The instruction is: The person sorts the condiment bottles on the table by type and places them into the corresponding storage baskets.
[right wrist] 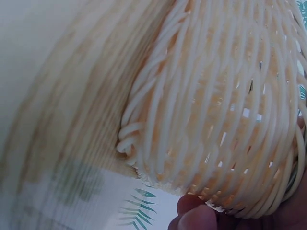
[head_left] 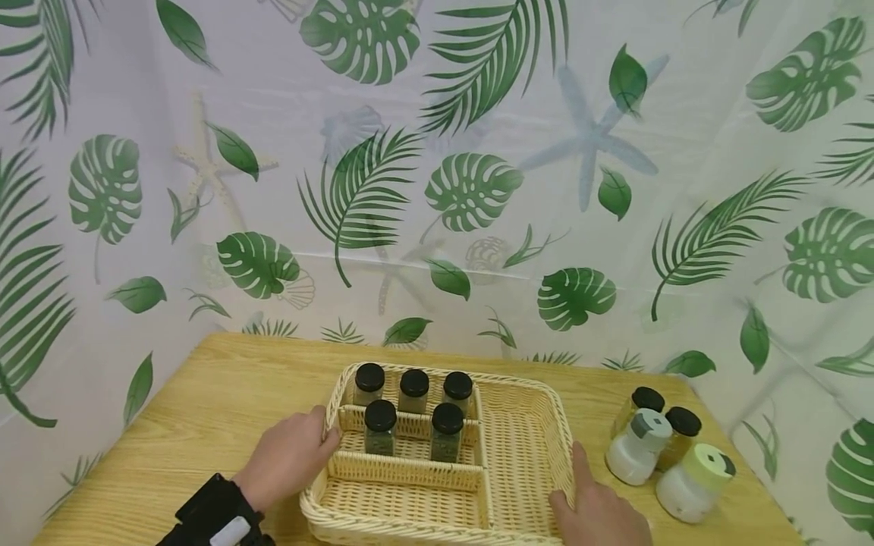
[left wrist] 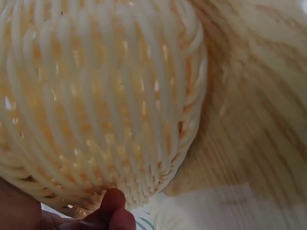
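Observation:
A cream woven basket (head_left: 522, 447) with dividers stands on the wooden table. My left hand (head_left: 290, 459) grips its left rim, the thumb over the edge. On the opposite side my right hand (head_left: 601, 512) holds the right rim near the front corner. Three black-capped glass jars (head_left: 413, 390) stand upright in the back left compartment. Two more jars, holding dark green flakes (head_left: 446, 444), are in the middle left one. The front left and the long right compartments show bare weave. Close up, the basket's wall (left wrist: 105, 96) fills the left wrist view, and fingertips (right wrist: 199, 218) touch the wall in the right wrist view.
Right of the basket, two black-capped jars (head_left: 683, 432) and two white-filled shakers (head_left: 693, 485), one with a grey lid and one with a yellow-green lid, stand in a group. A leaf-patterned curtain (head_left: 437, 189) hangs behind the table (head_left: 225, 387).

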A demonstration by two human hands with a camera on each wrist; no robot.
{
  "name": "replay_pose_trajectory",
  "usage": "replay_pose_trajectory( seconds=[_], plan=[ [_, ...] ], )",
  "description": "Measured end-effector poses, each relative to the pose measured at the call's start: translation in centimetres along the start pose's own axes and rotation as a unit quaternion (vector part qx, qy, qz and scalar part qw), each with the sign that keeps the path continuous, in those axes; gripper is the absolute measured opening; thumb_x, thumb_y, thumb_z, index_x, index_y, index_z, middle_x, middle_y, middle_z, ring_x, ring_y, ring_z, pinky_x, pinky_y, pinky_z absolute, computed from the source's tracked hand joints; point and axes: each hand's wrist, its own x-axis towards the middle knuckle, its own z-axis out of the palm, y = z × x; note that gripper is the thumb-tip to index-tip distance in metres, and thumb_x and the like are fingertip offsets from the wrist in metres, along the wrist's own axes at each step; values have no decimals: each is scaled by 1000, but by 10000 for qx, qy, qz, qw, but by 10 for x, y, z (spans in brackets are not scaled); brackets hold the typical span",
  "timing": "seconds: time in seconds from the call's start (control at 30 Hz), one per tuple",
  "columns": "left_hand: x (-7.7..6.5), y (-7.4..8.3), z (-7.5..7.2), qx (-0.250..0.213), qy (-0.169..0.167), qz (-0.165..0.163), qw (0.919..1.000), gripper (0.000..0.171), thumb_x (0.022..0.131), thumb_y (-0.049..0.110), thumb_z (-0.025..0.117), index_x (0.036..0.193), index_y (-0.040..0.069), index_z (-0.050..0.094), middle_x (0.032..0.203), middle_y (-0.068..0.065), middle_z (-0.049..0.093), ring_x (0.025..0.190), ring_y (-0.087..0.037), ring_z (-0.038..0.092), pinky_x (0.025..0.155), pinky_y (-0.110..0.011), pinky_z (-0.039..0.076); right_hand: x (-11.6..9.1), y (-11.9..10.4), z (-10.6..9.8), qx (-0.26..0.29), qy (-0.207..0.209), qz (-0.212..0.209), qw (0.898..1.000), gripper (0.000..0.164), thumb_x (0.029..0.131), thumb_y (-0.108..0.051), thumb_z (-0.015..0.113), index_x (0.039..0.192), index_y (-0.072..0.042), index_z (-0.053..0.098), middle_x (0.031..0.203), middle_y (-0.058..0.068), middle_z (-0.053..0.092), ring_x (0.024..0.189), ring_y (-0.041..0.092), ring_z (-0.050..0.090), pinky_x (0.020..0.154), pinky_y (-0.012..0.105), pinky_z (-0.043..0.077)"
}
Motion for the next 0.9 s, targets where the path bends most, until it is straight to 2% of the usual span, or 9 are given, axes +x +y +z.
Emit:
replay_pose_trajectory(
  seconds=[0.1, 0.27, 0.4, 0.53, 0.9],
  plan=[
    [-1, -1, 3, -110, 45, -4, 9999, 20, 102, 21, 52, 89, 6, 55, 58, 2, 36, 47, -12, 35, 46, -28, 24, 1, -1, 0, 34, 5, -18, 10000, 85, 99, -48, 48, 158, 3, 13, 78, 8, 67, 63, 25, 64, 55, 48, 49],
    [-2, -1, 7, -95, 139, -41, 9998, 21, 103, 21, 50, 94, 3, 57, 57, 2, 37, 46, -12, 35, 45, -28, 23, -1, -5, 0, 116, 70, -22, 9999, 83, 99, -44, 49, 158, 2, 14, 66, 5, 62, 56, 22, 59, 50, 43, 45],
    [0, 0, 9, -83, 186, -20, 9998, 20, 103, 20, 49, 90, 5, 55, 58, 2, 37, 46, -12, 35, 46, -28, 23, -5, -6, -1, 138, 173, -35, 9997, 81, 99, -41, 49, 159, 2, 15, 59, 4, 56, 51, 21, 54, 47, 39, 40],
    [2, 0, 10, -112, 166, -24, 9998, 21, 103, 20, 48, 86, 8, 52, 58, 1, 37, 47, -12, 34, 46, -28, 23, -5, -7, -2, 101, 263, -77, 9996, 80, 100, -40, 51, 159, 1, 16, 56, 4, 54, 48, 20, 51, 46, 37, 37],
    [6, -1, 12, -152, 188, -92, 9997, 21, 104, 19, 47, 90, 5, 53, 60, 0, 40, 47, -13, 37, 45, -28, 25, 8, -4, -5, -225, 485, -348, 9980, 80, 101, -42, 48, 160, 0, 15, 56, 3, 52, 49, 19, 50, 45, 38, 39]
  ],
)
